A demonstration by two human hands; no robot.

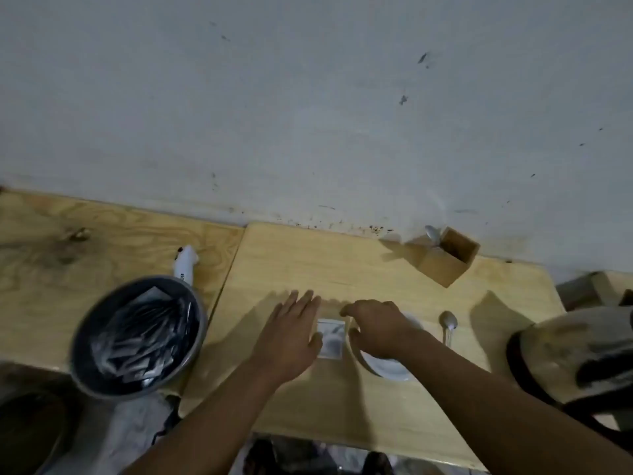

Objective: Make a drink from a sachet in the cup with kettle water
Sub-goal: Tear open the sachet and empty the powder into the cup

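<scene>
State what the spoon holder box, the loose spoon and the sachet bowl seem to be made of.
Spoon holder box: pale unfinished wood, judging by its matte tan faces and square-cut walls.
Loose spoon: metal, probably steel, with a shiny grey bowl catching the light.
Sachet bowl: likely metal, with a thin bright rim and dark, dull grey sides; blur leaves this uncertain.

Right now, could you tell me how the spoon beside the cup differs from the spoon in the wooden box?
The spoon beside the cup lies flat on the table, fully visible. The spoon in the wooden box stands tilted, only its bowl showing above the rim. Both look metallic.
</scene>
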